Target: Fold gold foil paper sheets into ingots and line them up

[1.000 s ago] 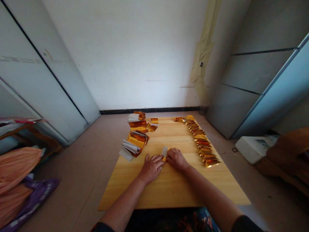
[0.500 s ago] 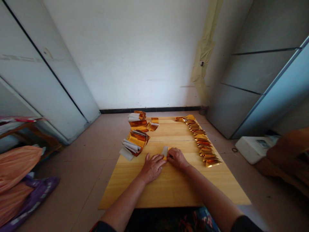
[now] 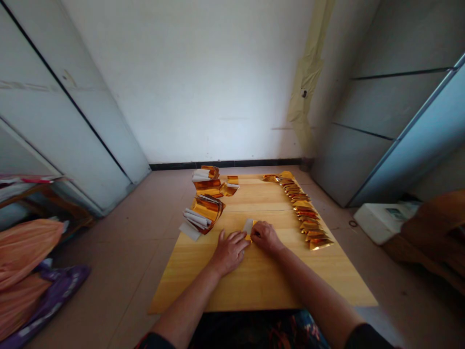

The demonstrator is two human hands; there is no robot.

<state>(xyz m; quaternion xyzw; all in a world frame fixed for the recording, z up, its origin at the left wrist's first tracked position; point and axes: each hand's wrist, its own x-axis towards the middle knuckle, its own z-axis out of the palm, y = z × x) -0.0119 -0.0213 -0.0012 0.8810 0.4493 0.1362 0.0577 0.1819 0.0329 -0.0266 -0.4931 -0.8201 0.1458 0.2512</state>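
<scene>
A small sheet of gold foil paper, its pale grey back partly showing, lies on the wooden table between my hands. My left hand rests flat with fingers outstretched, their tips on the paper's left edge. Curled fingers of my right hand grip the paper's right side, where a gold strip is folded over. Part of the sheet is hidden under both hands. To the left lie loose stacks of gold paper. Along the right edge runs an overlapping row of folded gold paper pieces.
Smaller gold sheets and another bundle sit at the table's far left. A grey refrigerator and a white box stand on the right. Orange and purple bags lie on the left, near a grey cabinet.
Both hands stay nearly in place on the paper, with only slight movement of the right fingers. The view has shifted very slightly.
</scene>
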